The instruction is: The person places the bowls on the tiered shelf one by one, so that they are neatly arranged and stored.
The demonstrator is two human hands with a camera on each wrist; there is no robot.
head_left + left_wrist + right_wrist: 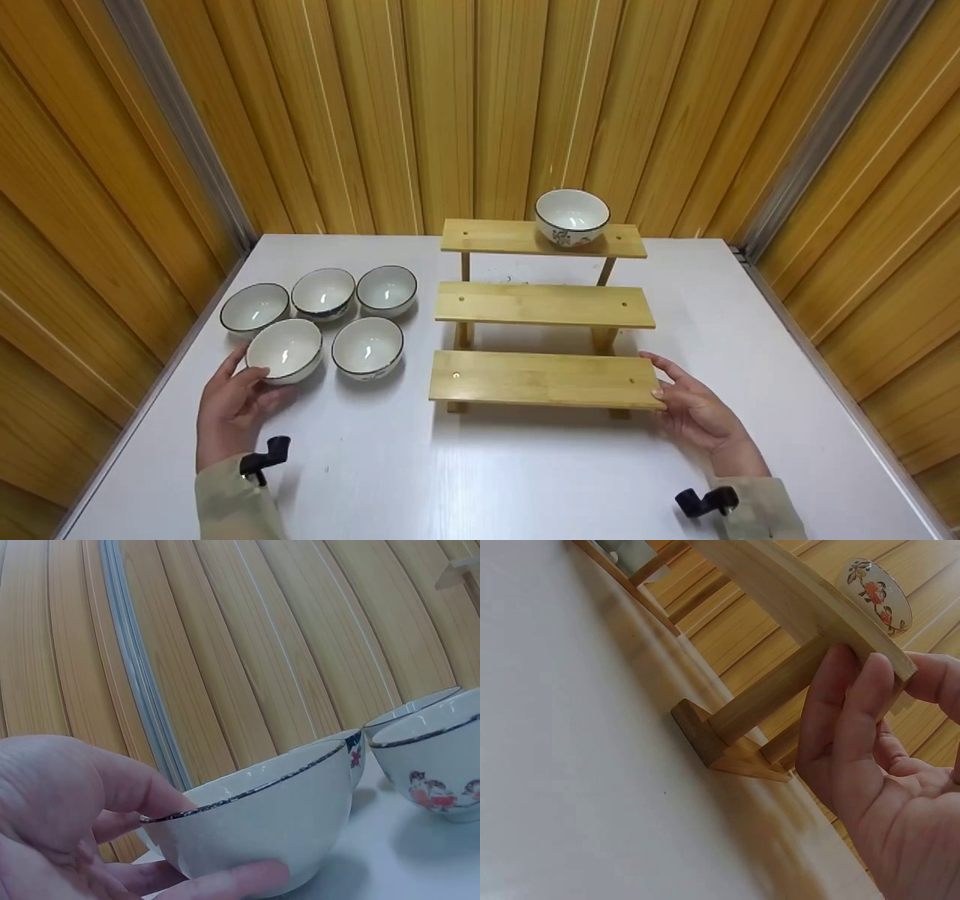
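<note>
From where I stood, the person's two hands were well apart, each busy with something different. The left hand (234, 399) pinched a round white ceramic bowl with a dark rim (285, 349) by its near left edge, thumb over the rim and other fingers against the outside and underneath; whether its base touched the tabletop (375, 465) I couldn't tell. The right hand (701, 414) held the right end of the lowest board (544, 379) of a three-step light wooden stand (545, 304) — thumb on top, fingers below.

Four more dark-rimmed white bowls crowded round the held one: one close behind it to the left (253, 309), one behind (323, 292), another farther back to the right (387, 289), and one just beside it on the right (367, 346). That last bowl stood between the held bowl and the stand. A further white bowl, patterned with orange-red flowers (572, 216), sat upright on the top board, right of its middle. Small black devices (705, 501) showed at the pale sleeves (232, 501), and wood-patterned panel walls (510, 112) enclosed the tabletop.
</note>
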